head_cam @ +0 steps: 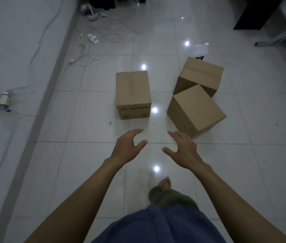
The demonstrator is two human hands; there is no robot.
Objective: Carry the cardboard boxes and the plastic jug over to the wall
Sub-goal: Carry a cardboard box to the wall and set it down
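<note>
Printed cardboard box (133,92) stands upright on the tiled floor (94,163), flaps closed, seam running away from the viewer. Black lettering and two small symbols show on its near face, upside down from this view.

Angled box (195,110): right of the printed cardboard box, clear floor between them, turned so one corner points toward the person. Closed.

Far box (201,76): right of the printed cardboard box and a little beyond it, partly hidden behind the angled box. Cannot tell whether those two touch.

Plastic jug (201,49): pale, translucent, capped. Beyond the printed cardboard box and to its right, just behind the far box, on the floor.

Left hand (128,148): empty, fingers spread and loosely bent, thumb apart, palm facing inward. In the air on the near side of the printed cardboard box, not touching it.

Right hand (184,149): empty, fingers extended and splayed, mirroring the other. Nearer than the printed cardboard box and to its right; its fingertips overlap the angled box's near corner in view, and contact cannot be told.

Wall (7,50): well left of the printed cardboard box, grey skirting along its foot.

Power strips (76,57) with red lights and loose white cables: left of and beyond the printed cardboard box, near the wall.

Bare foot (165,183): on the floor, nearer than the printed cardboard box.

Dark furniture (254,13): far beyond the printed cardboard box, to its right.
</note>
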